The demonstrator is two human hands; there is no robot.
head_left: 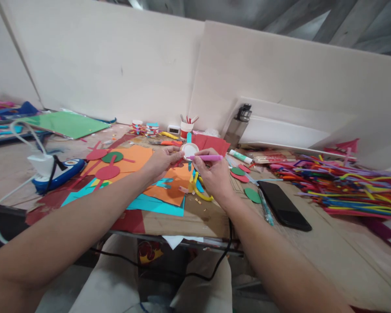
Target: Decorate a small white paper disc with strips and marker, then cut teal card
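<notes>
My left hand (164, 160) pinches the edge of a small white round paper piece (189, 150) held just above the table. My right hand (213, 174) grips a pink pen (206, 158) whose tip rests on that white piece. Below both hands lie orange paper (169, 187), a teal sheet (156, 205) and yellow-handled scissors (200, 191). Red and green paper circles (108, 164) on strips lie to the left on another orange sheet.
A black phone (283, 205) lies right of my right hand, beside green circles (252, 195) and a glue stick (240, 156). A pile of coloured pipe cleaners (345, 184) fills the right. A glue gun (57, 170), a green sheet (67, 124) and a red cup (186, 127) stand further off.
</notes>
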